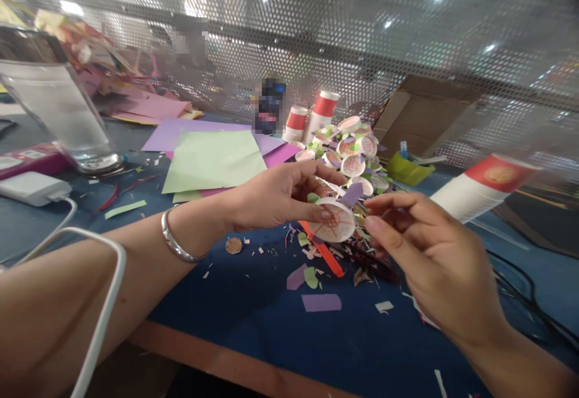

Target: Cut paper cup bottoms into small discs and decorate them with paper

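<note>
My left hand [289,196] pinches a round white paper-cup bottom [340,229] with red lines drawn on it, thumb on its face. A green paper piece [313,197] and a purple paper piece [351,194] stick out at its upper edge. Close to the disc's right edge, my right hand [423,238] has thumb and index finger nearly together; what lies between them, if anything, I cannot make out. Behind both hands is a pile of similar decorated cup bottoms [353,166]. Below the disc lies an orange-red tool [332,259], partly covered by scraps.
Stacked paper cups [323,111] stand at the back; another stack [488,187] leans at right. Green paper sheets [212,160] lie left of centre. A glass bottle [63,108], a white cable [106,301], a green container [409,169] and purple scraps [321,303] surround my hands.
</note>
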`<state>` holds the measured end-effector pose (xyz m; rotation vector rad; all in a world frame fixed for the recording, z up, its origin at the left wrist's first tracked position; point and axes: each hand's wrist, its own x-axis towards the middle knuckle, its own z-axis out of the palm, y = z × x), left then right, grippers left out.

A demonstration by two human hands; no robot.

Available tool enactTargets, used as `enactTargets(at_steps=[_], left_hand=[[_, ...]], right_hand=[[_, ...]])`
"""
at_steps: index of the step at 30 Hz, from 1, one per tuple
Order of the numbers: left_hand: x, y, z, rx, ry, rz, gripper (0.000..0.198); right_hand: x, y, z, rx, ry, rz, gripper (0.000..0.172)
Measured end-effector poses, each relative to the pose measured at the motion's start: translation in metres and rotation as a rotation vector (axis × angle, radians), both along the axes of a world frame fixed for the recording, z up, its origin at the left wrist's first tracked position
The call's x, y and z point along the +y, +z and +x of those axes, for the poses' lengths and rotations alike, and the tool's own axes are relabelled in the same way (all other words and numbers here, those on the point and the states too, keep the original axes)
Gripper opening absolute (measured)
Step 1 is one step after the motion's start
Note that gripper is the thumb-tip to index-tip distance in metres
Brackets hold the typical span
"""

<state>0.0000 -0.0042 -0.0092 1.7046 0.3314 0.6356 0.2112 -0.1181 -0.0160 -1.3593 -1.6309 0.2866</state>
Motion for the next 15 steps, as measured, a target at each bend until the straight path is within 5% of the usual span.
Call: enactTargets(at_steps=[8,15], left_hand=[[-0.0082,0.0062,0.0029,0.053,0.076,0.159,0.044],[-0.0072,0.0046,0.0037,0.07,0.176,0.214,0.042]], right_hand=[[-0.0019,-0.0017,-0.0051,-0.265,0.021,0.215,0.005],[-0.0034,0.0007,-0.0063,-0.257,-0.019,0.203,0.007]])
